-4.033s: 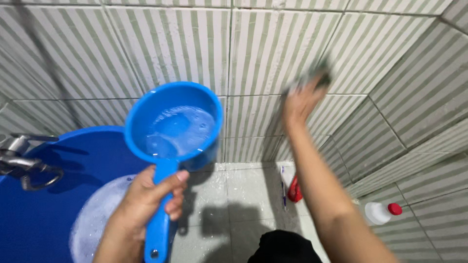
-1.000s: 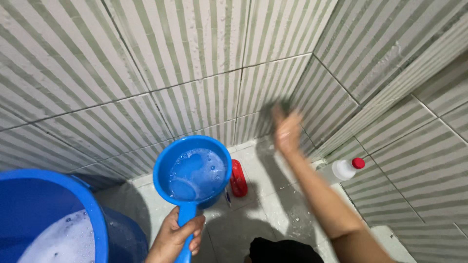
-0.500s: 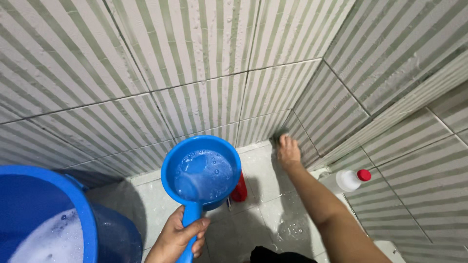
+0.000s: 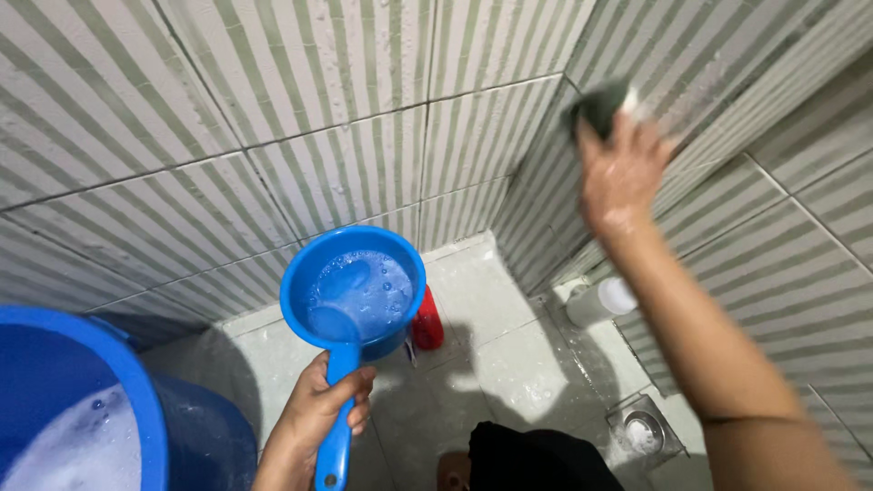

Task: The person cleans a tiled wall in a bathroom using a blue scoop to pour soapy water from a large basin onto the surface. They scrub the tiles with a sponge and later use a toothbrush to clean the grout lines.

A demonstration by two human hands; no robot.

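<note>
My left hand (image 4: 318, 411) grips the handle of a blue plastic dipper (image 4: 353, 293), held level and part full of soapy water. My right hand (image 4: 620, 171) is raised against the striped wall tiles (image 4: 346, 91) near the corner, pressing a dark green scrub pad (image 4: 600, 102) to the tile. The pad shows only above my fingers and is blurred.
A large blue bucket (image 4: 136, 391) with foamy water stands at the lower left. On the wet floor lie a red bottle (image 4: 426, 323) and a white bottle (image 4: 596, 301) by the wall. A metal floor drain (image 4: 644, 432) is at the lower right.
My right hand has swept up from low near the floor corner to high on the right-hand wall. The dipper stays held in about the same place.
</note>
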